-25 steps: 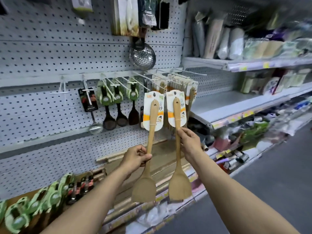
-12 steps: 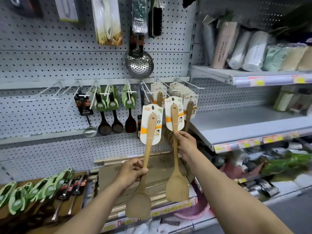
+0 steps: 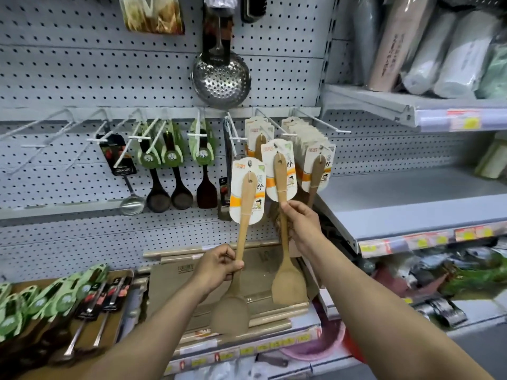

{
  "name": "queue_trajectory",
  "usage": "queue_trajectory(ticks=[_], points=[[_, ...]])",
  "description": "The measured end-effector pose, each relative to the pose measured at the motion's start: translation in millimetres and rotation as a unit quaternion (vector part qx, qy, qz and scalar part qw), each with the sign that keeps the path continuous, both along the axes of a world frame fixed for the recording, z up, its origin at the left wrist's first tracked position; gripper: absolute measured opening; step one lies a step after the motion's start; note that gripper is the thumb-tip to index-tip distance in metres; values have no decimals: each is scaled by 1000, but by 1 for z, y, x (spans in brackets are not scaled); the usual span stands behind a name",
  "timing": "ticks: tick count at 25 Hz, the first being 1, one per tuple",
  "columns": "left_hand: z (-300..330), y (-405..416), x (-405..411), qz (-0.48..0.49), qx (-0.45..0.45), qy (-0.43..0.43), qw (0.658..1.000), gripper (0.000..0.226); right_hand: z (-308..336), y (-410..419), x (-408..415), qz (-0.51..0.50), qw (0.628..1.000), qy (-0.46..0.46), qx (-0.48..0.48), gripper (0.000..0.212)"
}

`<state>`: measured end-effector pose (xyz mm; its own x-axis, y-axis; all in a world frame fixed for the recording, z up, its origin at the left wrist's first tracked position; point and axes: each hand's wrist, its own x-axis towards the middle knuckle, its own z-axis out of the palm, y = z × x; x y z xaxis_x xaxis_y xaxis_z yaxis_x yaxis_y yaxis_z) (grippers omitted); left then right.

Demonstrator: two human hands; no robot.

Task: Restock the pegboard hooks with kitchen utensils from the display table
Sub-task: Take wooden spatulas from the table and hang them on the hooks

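1. My left hand [image 3: 216, 267], at 6 o'clock in the head view, has its fingers curled around the handle of a pale wooden spatula with a white and orange backing card [image 3: 241, 242]. The blade hangs below the hand and the card end tilts up toward 1 o'clock.
2. My right hand [image 3: 303, 229], just right of centre, has its fingers closed on the handle of a second carded wooden spatula [image 3: 282, 215]. It stands near upright, blade down.
3. That second spatula's card sits in front of the carded wooden spatulas already hanging [image 3: 315, 165] on white wire hooks [image 3: 321, 120] at 1 o'clock. I cannot tell whether its hole is on a hook.
4. The grey perforated pegboard [image 3: 82, 64] fills the upper left. A steel perforated skimmer [image 3: 220, 75] hangs at 12 o'clock.
5. Green-carded dark ladles and turners [image 3: 172, 171] hang at 10 o'clock, beside a steel ladle on a black card [image 3: 123, 174].
6. On the counter at 8 o'clock lie more green-carded utensils [image 3: 55, 300].
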<state>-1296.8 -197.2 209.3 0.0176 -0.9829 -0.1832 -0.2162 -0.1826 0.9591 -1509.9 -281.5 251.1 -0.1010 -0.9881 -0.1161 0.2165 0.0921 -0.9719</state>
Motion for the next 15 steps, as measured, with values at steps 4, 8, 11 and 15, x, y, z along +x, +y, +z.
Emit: queue_trajectory(ticks=[4,8,11,15], points=[[-4,-41,0,6,-6,3,1000,18,-1,-56,8,4,1000,20,-2,14],[-12,-76,6,11,-12,-19,1000,17,-3,-108,24,0,1000,4,5,19],[-14,-100,14,19,-11,-30,999,19,-5,-133,33,-5,999,-22,28,20],[-14,-110,17,31,-13,-26,999,18,-10,-147,34,12,999,-35,27,14]])
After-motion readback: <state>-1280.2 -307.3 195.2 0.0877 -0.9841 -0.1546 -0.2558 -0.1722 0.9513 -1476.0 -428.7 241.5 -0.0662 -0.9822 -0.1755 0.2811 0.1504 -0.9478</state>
